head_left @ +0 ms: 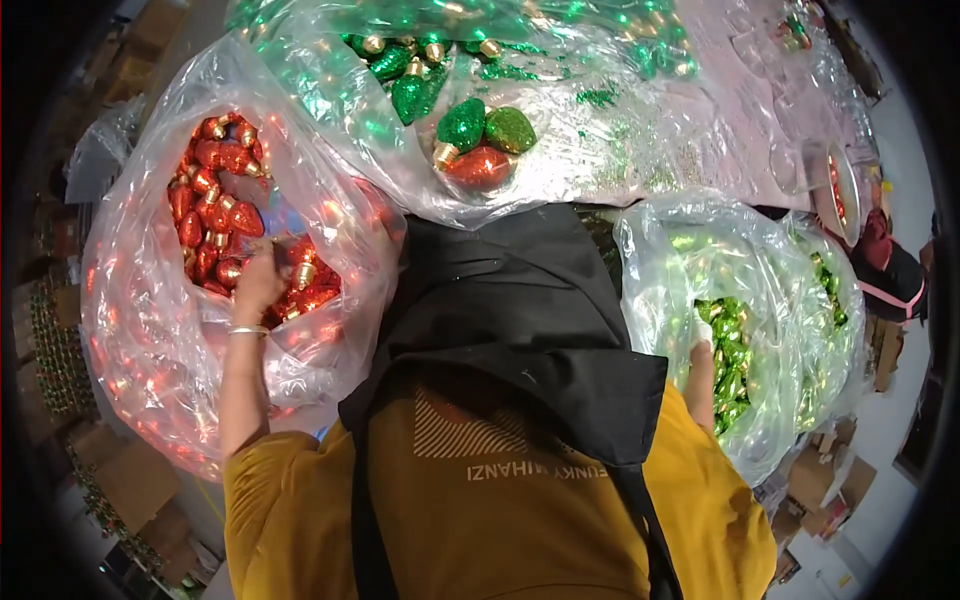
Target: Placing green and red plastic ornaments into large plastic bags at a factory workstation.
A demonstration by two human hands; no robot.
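Left hand (259,283): fingers buried among glittering red bulbs (245,218); whether the grip is closed on one cannot be told.
Right hand (703,358): only partly visible at the mouth of the other bag, beside light-green bulbs (733,360); its grip cannot be made out.
Left bag (150,340): clear plastic, off the worktop's near left corner, holding the red bulbs.
Right bag (655,265): by the near right corner, its folds blurring the light-green bulbs inside.
Worktop (735,150): two loose green bulbs (461,125) touch a red one near the front edge, partly covered by the black apron (490,270).
Right edge: a white bowl (846,215), red contents indistinct.
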